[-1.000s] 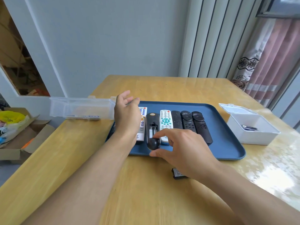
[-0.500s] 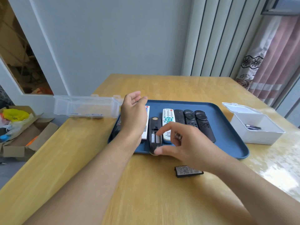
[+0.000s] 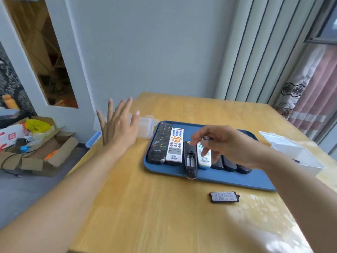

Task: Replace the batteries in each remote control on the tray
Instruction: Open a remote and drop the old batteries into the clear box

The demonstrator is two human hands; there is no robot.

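Black remote (image 3: 190,160), battery bay open and facing up, lies lengthwise front-to-back on blue tray (image 3: 215,177), near end overhanging tray's front rim. Right hand (image 3: 221,144) above it, fingers curled, pinching a small object, likely a battery. Left hand (image 3: 118,126) spread, empty, above table's left edge. Battery cover (image 3: 224,197) on wooden table (image 3: 155,212), bare wood around it

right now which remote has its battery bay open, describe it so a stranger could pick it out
Find the blue tray on the wooden table. In its row of remotes, take the black remote third from the left, between two white ones. It alone lies face down, its battery compartment uncovered, its near end over the tray's front rim.
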